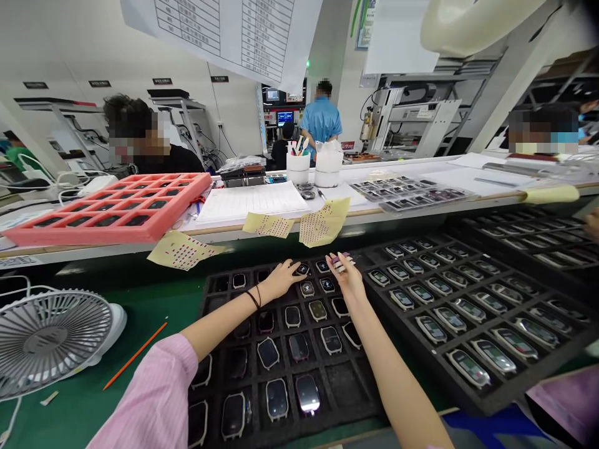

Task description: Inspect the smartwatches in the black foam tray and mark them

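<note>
My left hand [281, 279] lies over a black compartment tray [219, 293], its fingertips resting on a smartwatch body [302, 269]. My right hand [345, 275] pinches a small stack of white and purple strips [340, 263] between its fingers, just right of that watch. Rows of smartwatch bodies [292, 316] with dark screens sit in the tray's pockets below both hands. A second black tray [468, 368] of silver-rimmed watch bodies lies to the right.
A further black tray [524, 240] sits beyond. A red foam tray [110, 209], printed sheets, yellow sticker sheets [324, 222], and white cups stand on the shelf ahead. A white fan [49, 337] and an orange pencil [135, 355] lie left. Co-workers sit and stand beyond the bench.
</note>
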`<state>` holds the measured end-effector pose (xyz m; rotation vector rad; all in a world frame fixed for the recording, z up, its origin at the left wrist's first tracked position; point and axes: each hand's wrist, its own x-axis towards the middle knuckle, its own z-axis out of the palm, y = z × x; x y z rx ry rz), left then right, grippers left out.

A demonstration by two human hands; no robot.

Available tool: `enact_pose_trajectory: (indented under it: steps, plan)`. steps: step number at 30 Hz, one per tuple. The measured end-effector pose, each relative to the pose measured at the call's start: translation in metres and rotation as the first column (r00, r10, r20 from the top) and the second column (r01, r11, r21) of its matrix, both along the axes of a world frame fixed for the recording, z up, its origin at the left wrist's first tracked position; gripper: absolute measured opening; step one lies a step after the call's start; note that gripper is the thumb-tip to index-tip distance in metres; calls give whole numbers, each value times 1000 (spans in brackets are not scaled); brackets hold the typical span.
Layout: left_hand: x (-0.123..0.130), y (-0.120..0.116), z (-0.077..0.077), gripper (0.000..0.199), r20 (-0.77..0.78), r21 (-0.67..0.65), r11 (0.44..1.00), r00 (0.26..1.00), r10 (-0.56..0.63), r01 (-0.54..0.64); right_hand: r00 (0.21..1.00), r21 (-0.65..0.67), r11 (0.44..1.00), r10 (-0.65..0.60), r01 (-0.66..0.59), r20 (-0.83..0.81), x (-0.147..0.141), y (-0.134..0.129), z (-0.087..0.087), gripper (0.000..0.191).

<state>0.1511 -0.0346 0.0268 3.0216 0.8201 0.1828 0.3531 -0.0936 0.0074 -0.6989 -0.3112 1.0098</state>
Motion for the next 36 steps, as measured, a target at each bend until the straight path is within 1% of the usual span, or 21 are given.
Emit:
enact_pose_trajectory:
  steps: [3,7,11,15,17,20,23,26,29,31,33,34,36]
  plan:
    - [-6,-11,1,56,-60,23,999,998,-32,33,1000,-11,1000,0,0,-22,-2,-2,4,29]
    - [-4,-20,-3,53,-108,54,997,993,-43,49,1000,-23,1000,3,-4,-29,-4,-4,7,24]
    - [-5,-25,-6,52,-132,80,994,989,-63,74,1000,-19,1000,2,-2,-30,-4,-5,7,19]
    - [-6,-24,-1,52,-146,118,983,982,-122,140,999,-21,1000,0,-1,-43,-4,-3,7,17]
    - [2,-22,2,51,-140,145,981,984,-110,130,999,-25,1000,-3,2,-51,-4,-3,6,16]
    - [22,-18,3,50,-128,157,981,987,-94,114,998,-27,1000,-11,9,-55,-2,-2,5,16]
    - [46,-16,-2,50,-113,162,979,988,-103,121,999,-30,999,-15,14,-49,0,-2,5,16]
    - [60,-17,-9,47,-100,174,977,990,-104,121,999,-34,999,-17,16,-37,2,-1,5,16]
    - [61,-20,-13,41,-94,183,971,986,-138,153,999,-31,999,-21,20,-38,2,0,6,17]
    - [57,-21,-14,40,-97,180,963,978,-184,199,999,-27,999,-26,24,-47,2,-1,7,17]
    - [53,-19,-13,41,-95,175,960,974,-205,219,998,-21,999,-30,28,-58,2,-2,8,16]
    - [53,-17,-13,42,-88,175,963,977,-194,207,998,-19,999,-31,30,-62,1,-2,9,16]
    - [55,-9,-12,47,-68,179,973,988,-139,149,997,-19,999,-30,29,-65,1,-2,10,17]
